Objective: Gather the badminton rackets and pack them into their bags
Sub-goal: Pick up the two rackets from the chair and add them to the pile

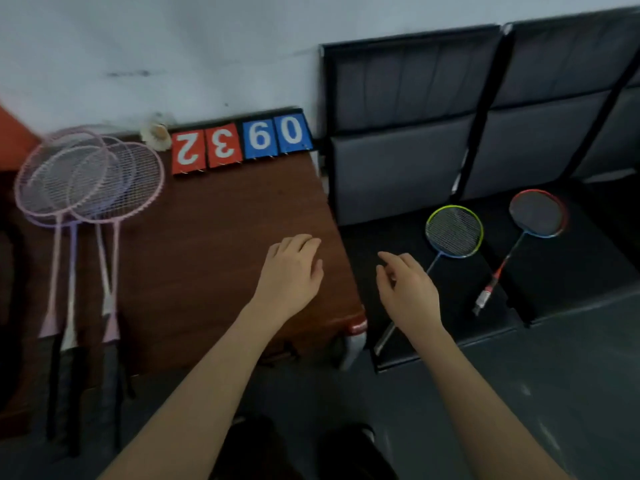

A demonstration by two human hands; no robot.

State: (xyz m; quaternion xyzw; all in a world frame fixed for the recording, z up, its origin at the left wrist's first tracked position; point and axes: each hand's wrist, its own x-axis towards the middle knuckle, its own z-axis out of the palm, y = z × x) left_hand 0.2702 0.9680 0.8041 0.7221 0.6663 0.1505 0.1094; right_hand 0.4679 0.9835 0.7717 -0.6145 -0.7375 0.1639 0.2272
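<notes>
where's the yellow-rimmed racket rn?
Head view, right of centre: the yellow-rimmed racket lies on the black seat, just beyond the right hand, with the red-rimmed racket to its right.

Bare forearms and hands (291, 271), no sleeves visible.
</notes>
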